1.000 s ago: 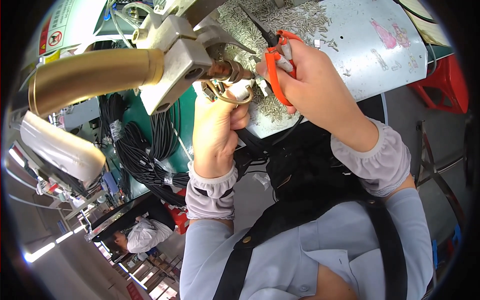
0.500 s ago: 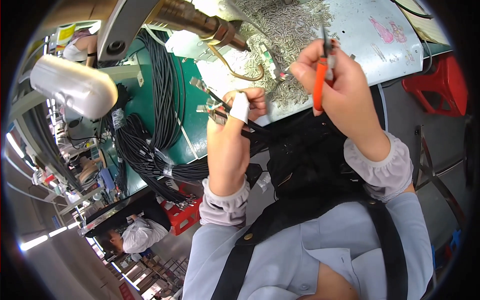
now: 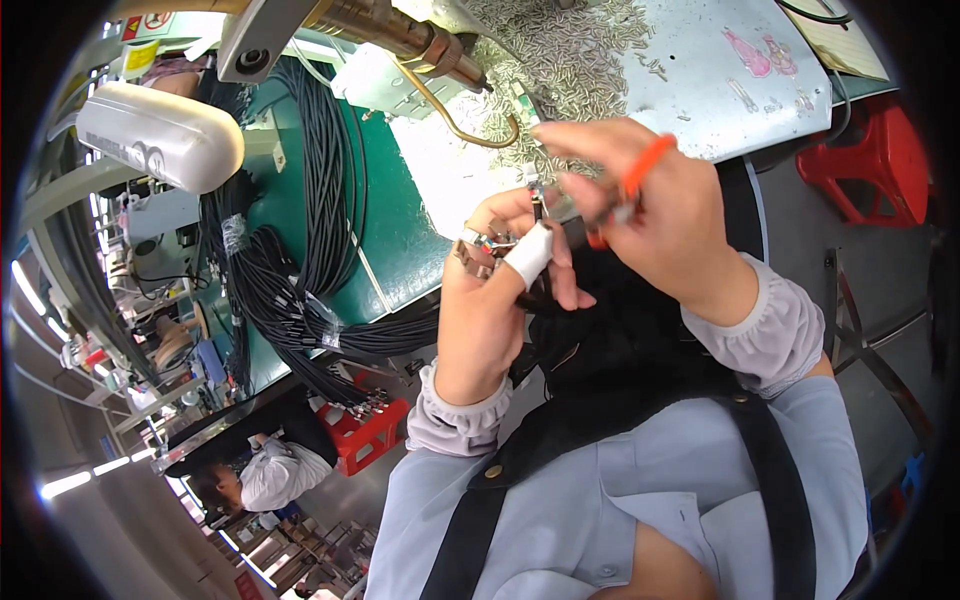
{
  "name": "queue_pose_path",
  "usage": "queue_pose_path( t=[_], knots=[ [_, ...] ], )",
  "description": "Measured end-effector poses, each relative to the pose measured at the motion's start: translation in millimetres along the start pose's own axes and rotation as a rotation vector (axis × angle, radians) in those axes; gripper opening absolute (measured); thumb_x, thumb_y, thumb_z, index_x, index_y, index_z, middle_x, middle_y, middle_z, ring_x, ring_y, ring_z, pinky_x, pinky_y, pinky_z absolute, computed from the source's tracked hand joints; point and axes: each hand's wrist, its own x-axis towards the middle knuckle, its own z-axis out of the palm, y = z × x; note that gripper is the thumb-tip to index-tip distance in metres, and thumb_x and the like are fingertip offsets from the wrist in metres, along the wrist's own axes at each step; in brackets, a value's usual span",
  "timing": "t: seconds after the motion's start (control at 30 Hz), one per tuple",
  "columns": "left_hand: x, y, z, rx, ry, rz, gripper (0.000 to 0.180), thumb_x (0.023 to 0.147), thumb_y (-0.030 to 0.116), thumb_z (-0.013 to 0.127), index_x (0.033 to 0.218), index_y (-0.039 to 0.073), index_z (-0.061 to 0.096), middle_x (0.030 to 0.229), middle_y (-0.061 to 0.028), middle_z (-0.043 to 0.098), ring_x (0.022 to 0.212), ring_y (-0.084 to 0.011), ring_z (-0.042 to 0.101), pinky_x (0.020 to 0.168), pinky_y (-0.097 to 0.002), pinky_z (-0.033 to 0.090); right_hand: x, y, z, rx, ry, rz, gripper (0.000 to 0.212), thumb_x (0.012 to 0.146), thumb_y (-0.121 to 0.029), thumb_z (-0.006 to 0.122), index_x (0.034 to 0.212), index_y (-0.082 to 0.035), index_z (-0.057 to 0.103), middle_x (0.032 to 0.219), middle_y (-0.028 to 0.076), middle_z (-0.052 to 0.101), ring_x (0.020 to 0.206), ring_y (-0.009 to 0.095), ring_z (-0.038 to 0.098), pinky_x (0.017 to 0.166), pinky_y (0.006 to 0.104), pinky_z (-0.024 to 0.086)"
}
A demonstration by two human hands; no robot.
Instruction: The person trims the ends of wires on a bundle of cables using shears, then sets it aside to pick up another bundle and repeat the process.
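In front of the tubular brass nozzle [image 3: 440, 55], your left hand [image 3: 497, 272] pinches metal-tipped black cables [image 3: 538, 209], best held steady, your right hand [image 3: 660, 215] clasping orange-handled pliers [image 3: 648, 166].

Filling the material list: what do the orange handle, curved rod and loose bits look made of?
Orange handle: probably plastic or rubber; solid colour, blur hides finish.
Curved rod: likely brass or copper, smooth, yellowish sheen.
Loose bits: likely bare metal, shiny; silvery glints.
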Motion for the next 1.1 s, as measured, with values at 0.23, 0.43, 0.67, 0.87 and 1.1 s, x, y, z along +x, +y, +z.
queue_pose_path(
  t=[0.23,0.43,0.67,0.87,1.1],
  knots=[
    [1,7,-13,-0.136,-0.105,-0.096,0.021,0.080,-0.002,0.049,0.101,-0.002,0.047,0.074,-0.0079,0.055,0.053,-0.0110,0.051,0.047,-0.0218,0.045,-14,-2,-12,-0.267,-0.051,-0.431,0.025,0.067,-0.006,0.062,0.092,-0.006,0.062,0.085,0.008,0.064,0.068,0.015,0.062,0.043,0.0189,0.037],
    [-3,2,-1,0.289,0.201,0.081,0.015,0.076,-0.005,0.054,0.091,-0.002,0.053,0.074,-0.0033,0.056,0.051,-0.0035,0.043,0.043,-0.0153,0.032,-22,1,-9,0.149,-0.102,-0.115,0.025,0.066,-0.001,0.063,0.091,-0.004,0.062,0.072,0.006,0.063,0.048,0.011,0.055,0.040,0.0183,0.036],
    [-1,0,4,0.182,0.252,0.037,0.015,0.074,-0.006,0.057,0.088,0.000,0.055,0.074,0.0002,0.055,0.049,-0.0005,0.038,0.044,-0.0146,0.029,-19,-3,-9,0.225,-0.059,-0.029,0.027,0.064,0.008,0.064,0.089,-0.002,0.060,0.065,0.006,0.061,0.045,0.009,0.052,0.042,0.0185,0.038],
    [-2,-20,0,0.324,0.221,0.290,0.019,0.073,-0.009,0.058,0.089,-0.001,0.055,0.074,0.0003,0.054,0.055,-0.0011,0.042,0.047,-0.0147,0.031,-26,-4,-3,0.026,-0.053,-0.148,0.022,0.068,0.009,0.061,0.086,0.000,0.056,0.072,0.009,0.062,0.052,0.009,0.054,0.046,0.0187,0.041],
    [-8,-26,14,0.571,0.321,0.543,0.021,0.073,-0.009,0.060,0.091,-0.001,0.053,0.076,-0.0005,0.054,0.060,-0.0014,0.043,0.051,-0.0139,0.032,-27,-17,-8,0.169,-0.154,0.170,0.007,0.079,0.001,0.056,0.085,0.000,0.052,0.088,0.012,0.062,0.068,0.009,0.058,0.060,0.0197,0.046]
  ],
)
